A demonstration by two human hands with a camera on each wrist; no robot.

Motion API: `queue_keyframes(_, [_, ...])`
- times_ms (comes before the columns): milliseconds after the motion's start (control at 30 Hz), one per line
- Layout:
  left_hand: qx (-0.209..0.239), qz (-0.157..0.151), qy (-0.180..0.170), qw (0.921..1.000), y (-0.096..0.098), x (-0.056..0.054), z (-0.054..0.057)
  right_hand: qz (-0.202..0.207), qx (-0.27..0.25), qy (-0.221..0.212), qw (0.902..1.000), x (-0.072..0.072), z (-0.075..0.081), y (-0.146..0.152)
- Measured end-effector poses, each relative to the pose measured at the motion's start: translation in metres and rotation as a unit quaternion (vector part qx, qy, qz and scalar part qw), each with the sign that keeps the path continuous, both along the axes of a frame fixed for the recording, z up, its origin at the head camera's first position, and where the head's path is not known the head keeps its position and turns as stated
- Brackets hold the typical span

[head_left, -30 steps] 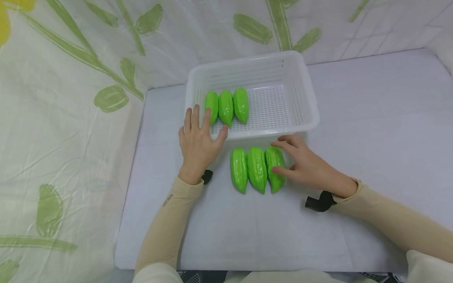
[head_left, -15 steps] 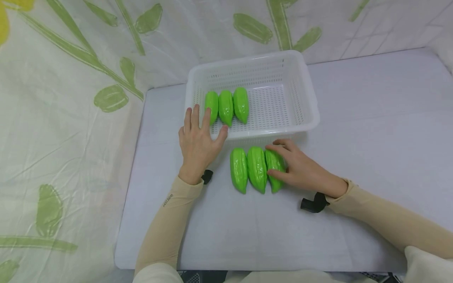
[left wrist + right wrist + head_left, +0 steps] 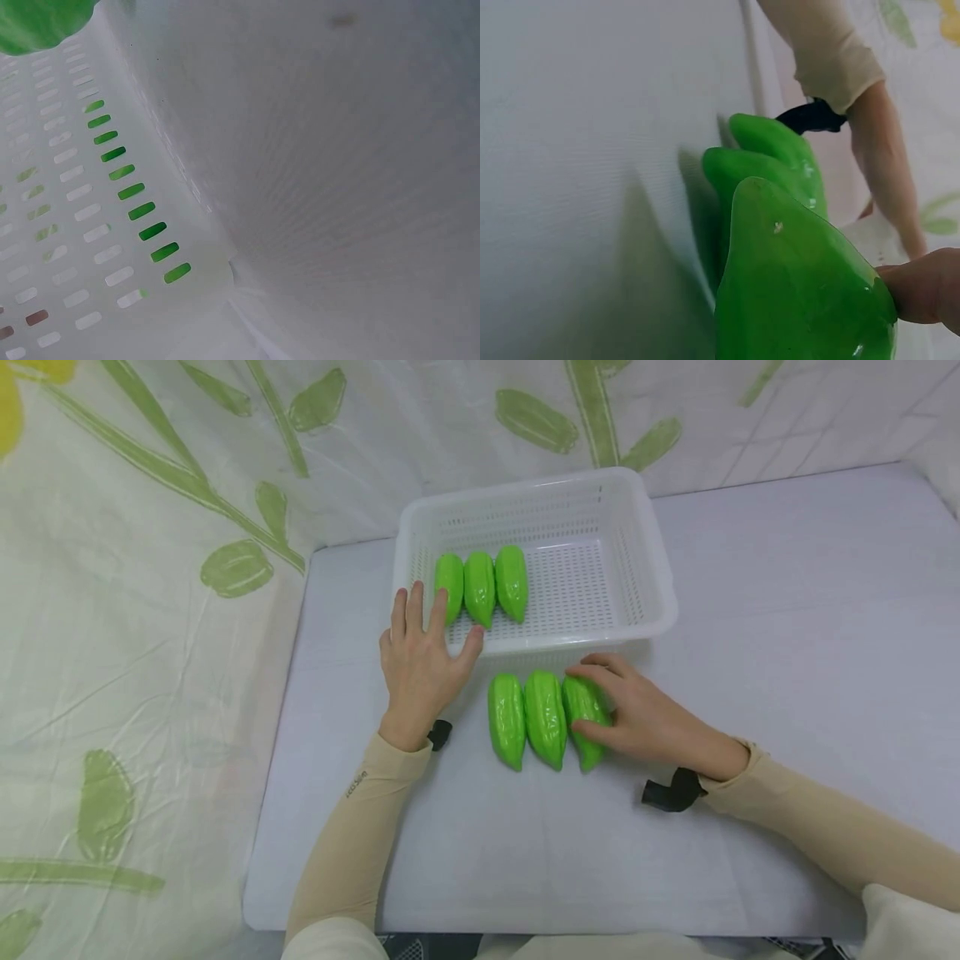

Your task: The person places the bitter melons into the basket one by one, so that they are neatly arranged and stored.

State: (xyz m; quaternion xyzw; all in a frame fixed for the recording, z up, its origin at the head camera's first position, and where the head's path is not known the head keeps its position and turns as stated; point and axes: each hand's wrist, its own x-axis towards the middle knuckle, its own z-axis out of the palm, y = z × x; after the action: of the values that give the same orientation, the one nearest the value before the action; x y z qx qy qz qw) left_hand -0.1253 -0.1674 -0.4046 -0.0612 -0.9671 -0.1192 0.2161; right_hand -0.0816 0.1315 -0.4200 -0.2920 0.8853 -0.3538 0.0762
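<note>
My right hand [image 3: 647, 714] grips the rightmost of three glossy green, ridged, pointed fruits on the table, thumb on the near side and fingers at its far end. That green fruit [image 3: 583, 697] has its tip toward me; in the right wrist view the thumb [image 3: 928, 291] presses its side. Left of it lie the middle green fruit [image 3: 545, 718] and the left green fruit [image 3: 506, 721]. At the front left rim of the white basket [image 3: 570, 641], my left hand [image 3: 420, 668] rests with fingers spread, partly covering one of three similar green fruits [image 3: 480, 587] inside.
The basket's right half shows its bare slotted floor [image 3: 572, 585]. Behind it hangs a white curtain [image 3: 450, 435] with green leaf prints, which also runs down the left side. A white cloth covers the table [image 3: 795, 635]. Black wrist devices [image 3: 675, 792] sit under the sleeve cuffs.
My right hand has moved left and closed round the rightmost green fruit. The fruit has since shifted slightly right with the hand, widening the gap at its tip. My left hand stays put.
</note>
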Motion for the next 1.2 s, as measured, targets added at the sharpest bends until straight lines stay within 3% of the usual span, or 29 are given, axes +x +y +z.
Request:
queue_keyframes(433, [0.004,0.006,-0.014,0.9999,0.000,0.000,0.000,0.027,-0.016,-0.010,0.9994,0.013,0.040,0.011])
queue_keyframes(733, [0.005,0.006,-0.008,0.9999,0.000,0.000,0.000,0.042,-0.042,0.040,0.9974,0.012,0.069,0.014])
queue_keyframes(967, [0.004,0.002,-0.006,1.0000,0.000,0.001,0.001,0.028,-0.044,0.061,0.9968,-0.006,0.086,0.013])
queue_keyframes(1200, [0.006,0.001,-0.004,1.0000,0.000,0.001,0.001,0.000,-0.045,0.036,0.9983,-0.042,0.107,0.008])
